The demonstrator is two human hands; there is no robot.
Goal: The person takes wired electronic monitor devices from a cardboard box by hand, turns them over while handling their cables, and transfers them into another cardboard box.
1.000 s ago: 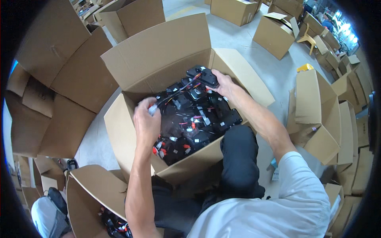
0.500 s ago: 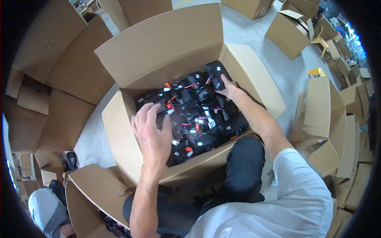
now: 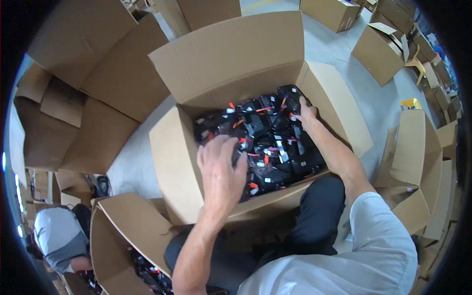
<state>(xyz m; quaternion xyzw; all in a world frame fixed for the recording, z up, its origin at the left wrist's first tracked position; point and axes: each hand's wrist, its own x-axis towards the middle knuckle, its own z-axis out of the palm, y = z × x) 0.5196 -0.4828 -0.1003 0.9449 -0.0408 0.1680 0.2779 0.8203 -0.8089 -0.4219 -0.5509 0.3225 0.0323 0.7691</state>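
A large open cardboard box (image 3: 174,167) in front of me holds a layer of black plastic units (image 3: 255,125) with short coloured wires, red connectors and small white labels. My right hand (image 3: 307,113) grips the edge of one black plastic unit (image 3: 289,96) in the far right corner; some of its fingers are hidden. Above the near left of the layer hovers my left hand (image 3: 221,164), fingers spread and holding nothing. Parts beneath that hand are covered from view.
A second open box (image 3: 128,216) with similar black parts stands at lower left, beside another person (image 3: 59,236). Tall cardboard sheets (image 3: 108,73) rise at left. Open cartons (image 3: 408,152) stand at right, near a yellow object (image 3: 411,103) and a yellow chair (image 3: 418,64).
The whole view has shifted, so the box sits farther right and lower. My right hand stays at the same unit; my left hand remains spread, slightly nearer the box's close side.
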